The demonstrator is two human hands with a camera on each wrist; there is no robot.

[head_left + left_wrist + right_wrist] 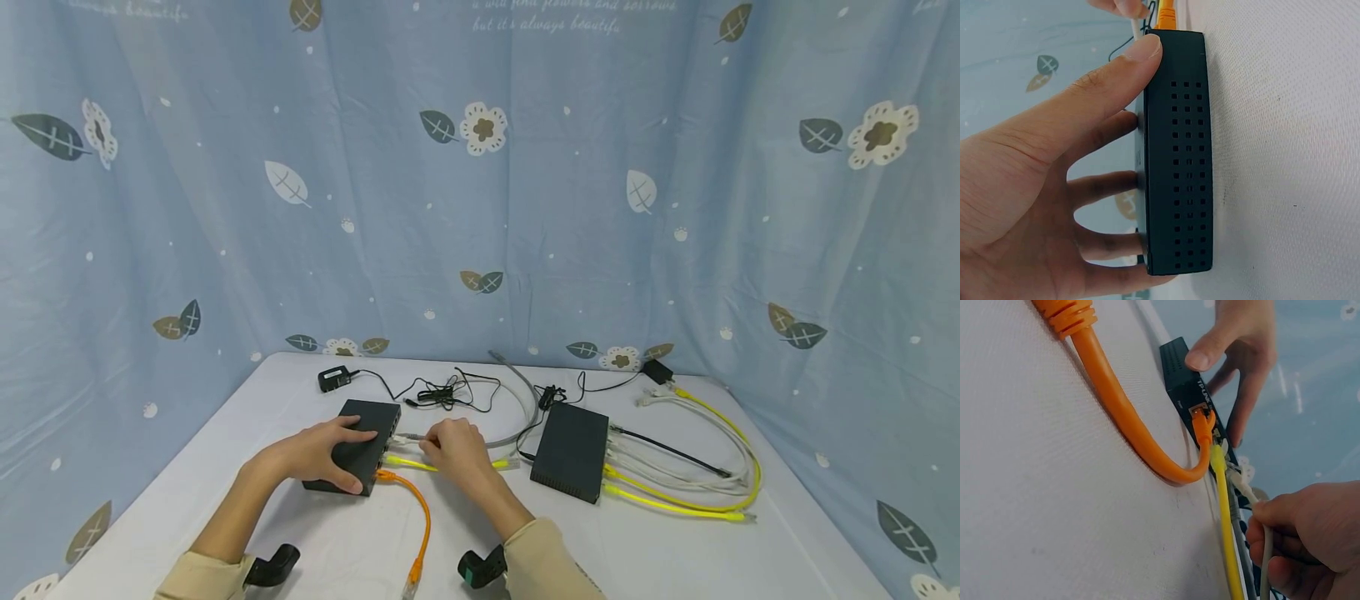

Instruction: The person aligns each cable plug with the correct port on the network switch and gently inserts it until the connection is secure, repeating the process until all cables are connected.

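Observation:
A black network switch [380, 410] lies on the left of the table, its row of ports turned to the right. My left hand [321, 448] rests over it with spread fingers, the thumb pressing one corner. In the right wrist view, my right hand [1310, 534] pinches a white network cable [1244, 486] just behind its plug, which is right at the ports. Beside it, a yellow cable [1224, 519] and an orange cable [1116, 415] are plugged into the same switch. A grey cable [501, 442] also runs from the port side, partly hidden by my right hand.
A second black switch [572, 450] stands to the right, with white, yellow and black cables [671, 454] at its ports. Two power adapters [334, 378] [657, 372] and a tangled black cord [442, 393] lie along the back. A patterned blue curtain [480, 208] hangs behind the table.

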